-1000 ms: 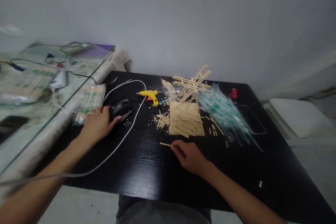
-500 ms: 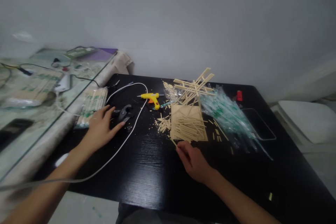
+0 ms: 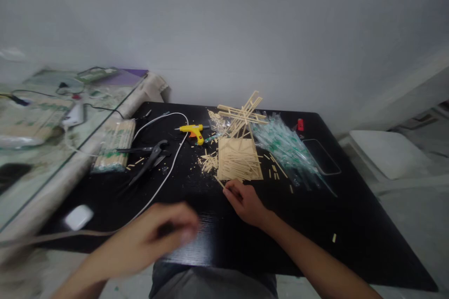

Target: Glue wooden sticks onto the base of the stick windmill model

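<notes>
Your right hand (image 3: 245, 202) pinches a thin stick (image 3: 219, 182) near the stick pile (image 3: 240, 163); your left hand (image 3: 157, 231) is blurred, its grip impossible to tell.

worn: grey cloth (image 3: 210, 284), darker at sides | left hand (image 3: 164, 229): bare | right hand (image 3: 246, 202): bare

Extends left forearm (image 3: 101, 261) from lower left, slanting up and inward. Holds left hand (image 3: 168, 226) blurred, nearer body than right hand (image 3: 245, 202), fingers curved, dark gap between them and thumb. Angles right forearm (image 3: 301, 252) up and leftward from lower right. Pinches right thumb and forefinger together at tips, other fingers curled in.
</notes>
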`<control>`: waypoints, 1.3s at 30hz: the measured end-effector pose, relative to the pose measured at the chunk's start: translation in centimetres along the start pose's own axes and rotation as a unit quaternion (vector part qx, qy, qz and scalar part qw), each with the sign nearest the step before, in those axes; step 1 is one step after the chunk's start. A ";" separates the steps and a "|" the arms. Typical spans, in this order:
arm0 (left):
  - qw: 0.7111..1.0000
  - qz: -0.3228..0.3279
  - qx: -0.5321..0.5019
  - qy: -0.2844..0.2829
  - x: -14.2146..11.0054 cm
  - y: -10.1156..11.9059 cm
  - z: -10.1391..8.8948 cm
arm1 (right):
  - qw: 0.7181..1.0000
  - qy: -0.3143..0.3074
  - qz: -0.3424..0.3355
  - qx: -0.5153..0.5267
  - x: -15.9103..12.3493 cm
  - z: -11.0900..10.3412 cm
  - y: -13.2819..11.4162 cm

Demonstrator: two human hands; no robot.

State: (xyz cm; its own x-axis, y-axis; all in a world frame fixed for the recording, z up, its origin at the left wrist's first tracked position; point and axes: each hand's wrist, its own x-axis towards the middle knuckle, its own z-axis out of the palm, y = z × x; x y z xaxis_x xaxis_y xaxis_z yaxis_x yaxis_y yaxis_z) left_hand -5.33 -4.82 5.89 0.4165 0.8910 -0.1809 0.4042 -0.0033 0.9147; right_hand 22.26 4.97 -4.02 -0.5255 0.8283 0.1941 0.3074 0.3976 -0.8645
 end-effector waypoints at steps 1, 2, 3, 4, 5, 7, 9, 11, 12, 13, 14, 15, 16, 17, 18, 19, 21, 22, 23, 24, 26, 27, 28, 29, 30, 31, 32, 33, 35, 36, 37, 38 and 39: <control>0.994 -0.005 0.083 0.074 2.3 0.0 0.2 | 1.000 0.004 -0.001 -0.002 0.0 0.0 0.0; 0.975 -0.005 0.161 0.155 4.7 -0.1 0.1 | 1.000 0.008 -0.001 -0.005 0.0 0.0 0.0; 0.951 0.002 0.223 0.213 7.3 -0.1 -0.2 | 1.000 0.011 -0.002 -0.006 0.0 0.0 0.1; 0.926 0.004 0.275 0.260 9.7 -0.2 -0.7 | 1.000 0.011 -0.003 -0.007 0.0 0.0 0.1; 0.901 -0.003 0.328 0.283 12.0 -0.4 -1.3 | 1.000 0.010 -0.003 -0.008 0.0 0.0 0.1; 0.859 -0.043 0.415 0.296 15.6 -0.7 -2.6 | 1.000 0.007 -0.003 -0.007 0.0 0.0 0.1; 0.826 -0.084 0.473 0.295 17.8 -1.2 -3.6 | 1.000 0.003 0.001 -0.006 0.0 0.0 0.1; 0.806 -0.111 0.510 0.278 19.0 -1.9 -4.2 | 1.000 -0.002 0.006 0.000 0.0 -0.1 0.1; 0.801 -0.119 0.522 0.267 19.2 -2.2 -4.3 | 1.000 -0.006 0.008 0.006 0.0 -0.1 0.1; 0.797 -0.122 0.533 0.257 19.3 -2.6 -4.4 | 1.000 -0.008 0.010 0.011 0.0 -0.1 0.2; 0.794 -0.119 0.542 0.249 19.3 -2.9 -4.3 | 1.000 -0.010 0.012 0.017 -0.1 0.0 0.2; 0.789 -0.113 0.553 0.243 19.3 -3.2 -4.3 | 1.000 -0.010 0.013 0.021 -0.1 0.0 0.2; 0.784 -0.105 0.564 0.239 19.3 -3.4 -4.2 | 1.000 -0.010 0.015 0.024 -0.1 0.0 0.3; 0.777 -0.098 0.577 0.232 19.3 -3.4 -4.1 | 1.000 -0.009 0.017 0.025 -0.2 0.1 0.4; 0.770 -0.093 0.592 0.221 19.3 -3.4 -4.1 | 0.999 -0.008 0.019 0.025 -0.2 0.1 0.4; 0.764 -0.090 0.605 0.207 19.3 -3.2 -4.1 | 0.999 -0.009 0.021 0.024 -0.2 0.2 0.5; 0.755 -0.087 0.625 0.179 19.5 -2.7 -4.0 | 0.999 -0.008 0.023 0.023 -0.3 0.2 0.5; 0.752 -0.084 0.632 0.167 19.6 -2.4 -3.9 | 0.999 -0.008 0.024 0.024 -0.3 0.2 0.4; 0.749 -0.081 0.638 0.157 19.7 -2.1 -3.9 | 0.999 -0.009 0.024 0.025 -0.3 0.2 0.4; 0.747 -0.078 0.644 0.149 19.8 -1.8 -3.7 | 0.999 -0.008 0.023 0.025 -0.2 0.2 0.4; 0.742 -0.073 0.653 0.135 20.0 -1.4 -3.5 | 0.999 -0.006 0.024 0.025 -0.2 0.2 0.4; 0.741 -0.072 0.655 0.131 20.0 -1.2 -3.4 | 0.999 -0.006 0.025 0.025 -0.2 0.2 0.4; 0.741 -0.072 0.655 0.129 20.1 -1.1 -3.4 | 0.999 -0.004 0.025 0.024 -0.1 0.2 0.4; 0.742 -0.072 0.655 0.126 20.2 -1.1 -3.3 | 0.999 -0.003 0.023 0.024 -0.1 0.3 0.5; 0.742 -0.073 0.655 0.125 20.2 -1.0 -3.4 | 1.000 -0.003 0.021 0.023 -0.1 0.3 0.5; 0.743 -0.073 0.654 0.123 20.3 -1.0 -3.4 | 1.000 -0.003 0.018 0.023 -0.1 0.3 0.6; 0.744 -0.072 0.653 0.122 20.4 -1.0 -3.5 | 1.000 -0.005 0.016 0.022 -0.1 0.3 0.6; 0.746 -0.070 0.651 0.120 20.5 -1.0 -3.5 | 1.000 -0.007 0.015 0.021 -0.1 0.3 0.6; 0.752 -0.062 0.646 0.116 20.8 -1.0 -3.6 | 1.000 -0.009 0.016 0.021 0.0 0.3 0.6; 0.755 -0.057 0.643 0.115 21.0 -0.9 -3.6 | 1.000 -0.009 0.016 0.022 0.0 0.2 0.5; 0.758 -0.053 0.640 0.113 21.2 -0.9 -3.6 | 1.000 -0.009 0.015 0.023 0.0 0.2 0.5; 0.760 -0.049 0.638 0.112 21.4 -0.9 -3.6 | 1.000 -0.011 0.016 0.024 0.0 0.2 0.4; 0.761 -0.046 0.637 0.110 21.5 -0.8 -3.6 | 0.999 -0.012 0.017 0.025 0.0 0.1 0.3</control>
State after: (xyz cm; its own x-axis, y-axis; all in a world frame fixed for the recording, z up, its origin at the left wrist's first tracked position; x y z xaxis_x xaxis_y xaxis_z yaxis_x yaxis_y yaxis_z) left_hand 0.32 15.99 2.57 0.2484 0.9682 -0.0308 0.9438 -0.2491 -0.2173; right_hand 22.25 5.07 -4.37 -0.5353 0.8305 0.1539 0.2852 0.3493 -0.8926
